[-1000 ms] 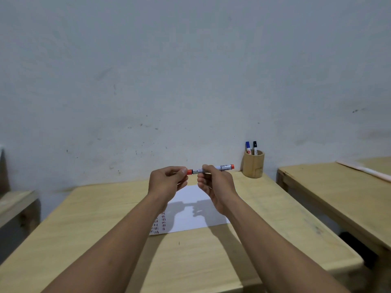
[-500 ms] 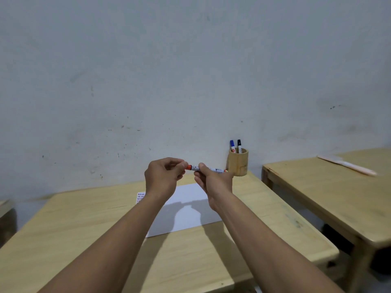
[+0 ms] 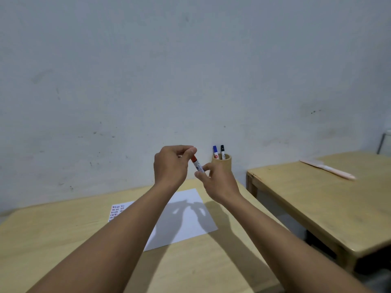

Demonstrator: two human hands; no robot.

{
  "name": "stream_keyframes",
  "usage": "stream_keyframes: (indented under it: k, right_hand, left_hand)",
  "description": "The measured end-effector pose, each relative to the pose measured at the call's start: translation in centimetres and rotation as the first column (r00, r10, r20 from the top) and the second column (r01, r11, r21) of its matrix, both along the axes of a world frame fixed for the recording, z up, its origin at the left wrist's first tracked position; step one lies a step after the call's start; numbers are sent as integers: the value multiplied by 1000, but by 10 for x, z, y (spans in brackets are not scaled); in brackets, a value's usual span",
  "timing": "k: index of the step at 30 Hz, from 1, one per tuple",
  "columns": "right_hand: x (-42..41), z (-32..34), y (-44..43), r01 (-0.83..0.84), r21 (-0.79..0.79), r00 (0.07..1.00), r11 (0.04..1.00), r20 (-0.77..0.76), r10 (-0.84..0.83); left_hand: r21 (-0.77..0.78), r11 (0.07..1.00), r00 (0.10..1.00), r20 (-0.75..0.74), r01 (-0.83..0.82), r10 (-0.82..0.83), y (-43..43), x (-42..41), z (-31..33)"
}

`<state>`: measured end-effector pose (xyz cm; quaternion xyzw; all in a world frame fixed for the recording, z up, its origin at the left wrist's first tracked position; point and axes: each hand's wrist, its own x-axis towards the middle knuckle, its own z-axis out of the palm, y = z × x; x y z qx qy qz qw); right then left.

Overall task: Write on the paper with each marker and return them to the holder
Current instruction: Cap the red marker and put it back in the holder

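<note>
**Red marker held between both hands above the paper**

The left hand (image 3: 171, 164) pinches the red cap end of the red marker (image 3: 196, 164) between thumb and fingertips, fingers curled in. The right hand (image 3: 218, 182) grips the lower end of the same marker's white barrel, just below and right of the left hand, so the marker tilts steeply with the red end up. Both hands are raised clear of the counter (image 3: 63, 229).

Beneath the hands lies the paper (image 3: 190, 220), with their shadows cast on it; rows of small red and blue marks sit at its far-left corner, left of the left forearm. Just beyond the right hand stands the wooden holder (image 3: 222, 162), with a blue marker (image 3: 215, 151) and a black marker (image 3: 222, 151) upright in it. Well to the right of the right hand, a second counter (image 3: 317, 199) carries a pale pink stick-like object (image 3: 328, 171).
</note>
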<state>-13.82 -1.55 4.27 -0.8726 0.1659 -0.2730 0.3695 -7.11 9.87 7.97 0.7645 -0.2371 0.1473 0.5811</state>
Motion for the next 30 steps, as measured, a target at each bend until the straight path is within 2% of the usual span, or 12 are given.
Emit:
stream_keyframes:
  k: [5, 8, 15, 18, 21, 25, 28, 30]
  right_hand:
    - [18, 15, -51, 21, -16, 1000, 1000, 21, -21]
    - [29, 26, -82, 62, 37, 994, 997, 89, -65]
    - [77, 34, -139, 101, 80, 978, 992, 174, -114]
    - [102, 23, -152, 104, 96, 978, 990, 170, -120]
    - [121, 8, -162, 114, 76, 987, 991, 107, -122]
    - [140, -8, -171, 101, 41, 995, 994, -26, -100]
    - [146, -11, -175, 75, 25, 990, 997, -121, -71]
    - [146, -12, -177, 76, 13, 989, 997, -132, -73]
  left_hand:
    - [6, 1000, 999, -44, 1, -1, -47, 18, -6]
    - [96, 995, 995, -96, 3, 7, -74, 35, -31]
    - [270, 940, 942, -313, 210, -120, -137, 73, -88]
    - [307, 923, 932, -342, 232, -120, -154, 87, -99]
    - [336, 923, 942, -327, 188, -72, -168, 100, -106]
    - [252, 947, 934, -339, 201, -108, -176, 103, -115]
    - [262, 944, 951, -283, 201, -123, -180, 104, -121]
    - [296, 942, 965, -248, 161, -87, -181, 105, -123]
